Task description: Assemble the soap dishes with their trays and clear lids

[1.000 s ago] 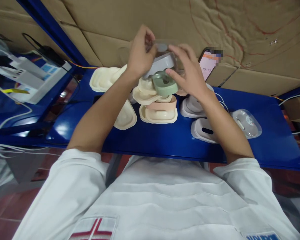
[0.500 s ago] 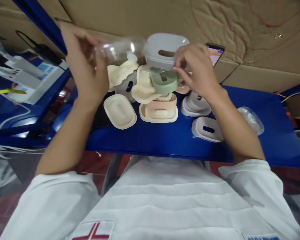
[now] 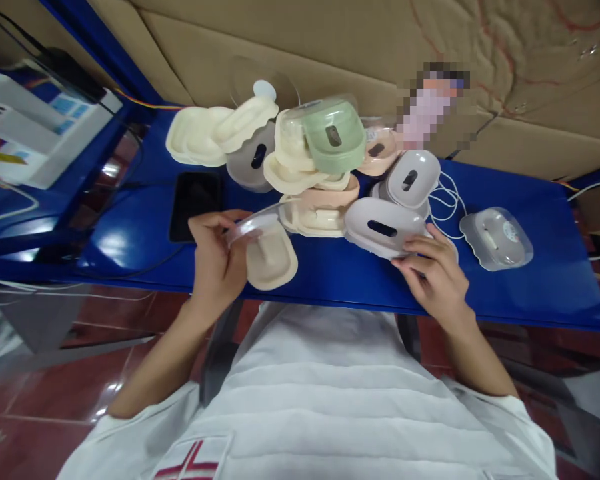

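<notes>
Between the thumb and fingers of my left hand (image 3: pixel 220 257) is a clear plastic cover (image 3: pixel 260 223), tilted over a cream oval tray (image 3: pixel 275 263) on the table. My right hand (image 3: pixel 433 270) pinches the right edge of a light grey oval lid with a slot (image 3: pixel 380 227). That lid is low over the tabletop, and I cannot tell whether it rests there. Behind it another grey slotted piece (image 3: pixel 413 179) sits on a stack. A cream tray with a peach band (image 3: pixel 325 217) lies between my hands.
Cream trays (image 3: pixel 195 137), a green slotted box (image 3: pixel 335 137) and a peach one (image 3: pixel 380 150) crowd the back of the blue table (image 3: pixel 340 273). A black phone (image 3: pixel 195 200) lies left. A clear-covered grey box (image 3: pixel 497 237) and a white cable (image 3: pixel 447 200) are at right. Cardboard (image 3: pixel 340 40) stands behind.
Both hands have come down and toward me, the left with the clear cover and the right with the grey lid. The cover is now over the cream tray.
</notes>
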### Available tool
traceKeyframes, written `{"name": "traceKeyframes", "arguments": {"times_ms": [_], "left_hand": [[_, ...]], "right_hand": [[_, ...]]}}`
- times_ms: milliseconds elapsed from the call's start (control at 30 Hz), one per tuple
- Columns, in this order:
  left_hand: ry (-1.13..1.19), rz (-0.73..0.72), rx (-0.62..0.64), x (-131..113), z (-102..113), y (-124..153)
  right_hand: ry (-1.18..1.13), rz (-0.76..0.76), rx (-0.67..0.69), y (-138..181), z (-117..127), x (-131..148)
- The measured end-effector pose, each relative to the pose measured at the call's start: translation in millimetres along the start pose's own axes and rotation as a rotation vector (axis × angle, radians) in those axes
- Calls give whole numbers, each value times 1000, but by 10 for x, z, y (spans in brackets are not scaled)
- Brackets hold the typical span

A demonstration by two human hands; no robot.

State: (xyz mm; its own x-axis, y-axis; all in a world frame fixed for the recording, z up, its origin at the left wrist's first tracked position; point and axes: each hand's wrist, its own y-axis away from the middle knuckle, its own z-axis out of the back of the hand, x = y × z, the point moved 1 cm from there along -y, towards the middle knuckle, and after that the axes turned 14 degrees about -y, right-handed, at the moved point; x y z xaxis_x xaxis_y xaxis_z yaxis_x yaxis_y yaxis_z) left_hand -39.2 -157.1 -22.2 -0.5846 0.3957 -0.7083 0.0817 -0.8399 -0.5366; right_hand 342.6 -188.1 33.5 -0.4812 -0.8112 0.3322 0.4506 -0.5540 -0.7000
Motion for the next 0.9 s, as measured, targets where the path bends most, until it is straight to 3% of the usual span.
{"name": "traceKeyframes", "arguments": {"times_ms": [167, 367, 500, 600, 733, 800, 900], "left_hand": [[-36, -53, -85, -264, -137, 345], [57, 174, 49, -580, -226, 598], [195, 146, -4, -743, -346, 699], [242, 104, -178, -720, -400, 610], [75, -36, -434, -529, -319, 392], [8, -100, -404, -417, -254, 337], [7, -158, -262, -305, -176, 348]], "right_hand": [[-16, -92, -14, 157, -174, -22], [109, -146, 103, 88, -289, 45], [243, -133, 65, 185, -390, 291], [170, -52, 83, 247, -501, 491], [41, 31, 376, 179, -695, 605], [9, 22, 483, 118, -756, 593], [-64, -5, 503, 76, -739, 533]]}}
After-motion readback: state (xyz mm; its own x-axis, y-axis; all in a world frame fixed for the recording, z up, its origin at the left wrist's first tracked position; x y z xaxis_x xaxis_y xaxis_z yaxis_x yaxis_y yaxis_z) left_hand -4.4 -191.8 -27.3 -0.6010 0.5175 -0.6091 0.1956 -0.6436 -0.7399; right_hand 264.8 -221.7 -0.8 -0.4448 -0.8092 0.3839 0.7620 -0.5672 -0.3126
